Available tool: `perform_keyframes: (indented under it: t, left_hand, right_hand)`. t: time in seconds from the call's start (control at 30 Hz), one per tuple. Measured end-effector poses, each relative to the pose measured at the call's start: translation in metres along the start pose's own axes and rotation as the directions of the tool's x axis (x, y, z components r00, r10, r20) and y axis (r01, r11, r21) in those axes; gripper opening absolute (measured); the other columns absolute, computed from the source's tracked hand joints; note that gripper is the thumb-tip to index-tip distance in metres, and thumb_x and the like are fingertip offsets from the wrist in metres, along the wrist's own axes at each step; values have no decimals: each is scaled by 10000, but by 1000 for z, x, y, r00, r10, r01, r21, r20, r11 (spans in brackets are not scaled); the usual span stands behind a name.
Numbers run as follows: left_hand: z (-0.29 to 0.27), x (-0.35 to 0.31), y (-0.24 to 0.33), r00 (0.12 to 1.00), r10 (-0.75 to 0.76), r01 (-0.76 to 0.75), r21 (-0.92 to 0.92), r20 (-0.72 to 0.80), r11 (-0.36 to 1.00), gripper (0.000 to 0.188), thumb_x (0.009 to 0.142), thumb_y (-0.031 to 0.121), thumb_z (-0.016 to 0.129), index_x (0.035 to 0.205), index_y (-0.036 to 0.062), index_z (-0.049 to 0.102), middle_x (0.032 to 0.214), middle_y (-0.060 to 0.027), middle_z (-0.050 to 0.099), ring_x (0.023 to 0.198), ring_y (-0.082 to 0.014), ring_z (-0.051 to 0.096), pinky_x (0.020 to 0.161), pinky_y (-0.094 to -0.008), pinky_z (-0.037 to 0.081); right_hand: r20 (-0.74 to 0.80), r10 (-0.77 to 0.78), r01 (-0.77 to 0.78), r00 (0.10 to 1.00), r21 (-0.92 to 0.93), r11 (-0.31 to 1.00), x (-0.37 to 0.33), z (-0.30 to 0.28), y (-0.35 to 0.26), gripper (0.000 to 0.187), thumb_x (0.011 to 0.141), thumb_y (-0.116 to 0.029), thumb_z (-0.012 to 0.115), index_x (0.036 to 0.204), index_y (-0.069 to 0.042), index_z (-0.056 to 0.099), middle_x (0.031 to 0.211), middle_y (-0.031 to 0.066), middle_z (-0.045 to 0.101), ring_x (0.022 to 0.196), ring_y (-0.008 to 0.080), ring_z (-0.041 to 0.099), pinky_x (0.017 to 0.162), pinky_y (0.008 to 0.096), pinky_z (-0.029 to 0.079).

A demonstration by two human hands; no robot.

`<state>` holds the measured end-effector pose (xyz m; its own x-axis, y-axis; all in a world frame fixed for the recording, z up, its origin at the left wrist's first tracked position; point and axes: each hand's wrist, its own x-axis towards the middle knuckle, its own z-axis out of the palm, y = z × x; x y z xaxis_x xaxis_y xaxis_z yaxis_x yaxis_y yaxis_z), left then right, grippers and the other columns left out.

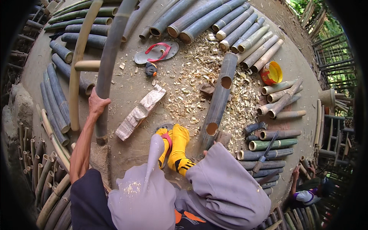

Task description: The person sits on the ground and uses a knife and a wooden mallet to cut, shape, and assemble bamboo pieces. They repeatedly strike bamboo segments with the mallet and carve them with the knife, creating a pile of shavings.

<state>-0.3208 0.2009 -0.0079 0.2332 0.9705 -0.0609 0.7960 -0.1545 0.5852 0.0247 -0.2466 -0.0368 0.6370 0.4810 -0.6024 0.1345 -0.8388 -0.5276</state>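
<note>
My left hand (99, 102) is wrapped round a thick dark bamboo pole (109, 57) that stands slanting upward at the left. A short light rung (87, 66) joins it to a thinner tan pole (79, 73). In front of my right knee lies a dark bamboo tube (217, 103) with two round holes cut in its wall. Only a sliver of my right hand (205, 152) shows beside that tube's near end; my trouser leg hides the rest, so its grip is unclear. Between the poles rests a notched pale wood block (142, 111), near my yellow-socked feet (178, 142).
Wood chips (188, 88) litter the ground. Cut bamboo lengths (207, 19) lie in rows around me. A knife (268, 147) rests on bamboo at the right, below a yellow tub (271, 73). A grey sandal (168, 51) lies ahead. Another person (306, 195) sits at the lower right.
</note>
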Motion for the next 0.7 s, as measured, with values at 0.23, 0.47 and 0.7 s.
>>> perform_keyframes:
  t: [0.23,0.47,0.7]
  left_hand:
    - [-20,-40,90,933,340,-323,-145,120,935,665,568,172,735,1184,72,504,877,-169,643,804,-324,654,750,-394,518]
    - [20,-72,156,569,798,-752,-268,198,603,702,505,142,776,1165,89,544,1016,-144,647,890,-317,653,804,-404,524]
    - [67,-120,221,206,936,-792,-514,284,330,687,499,150,766,1150,92,552,987,-100,640,887,-277,641,791,-370,512]
  right_hand:
    - [-247,-317,365,916,181,913,-29,-44,-103,442,844,-95,659,1256,7,532,917,112,671,785,177,657,721,292,529]
    - [-115,-256,257,960,724,640,-56,-72,-126,382,914,-170,605,1225,36,523,928,129,667,812,186,667,731,309,565]
    - [4,-483,178,876,927,331,-48,-93,-128,630,907,-441,562,1336,0,426,1191,165,584,1062,237,592,922,377,489]
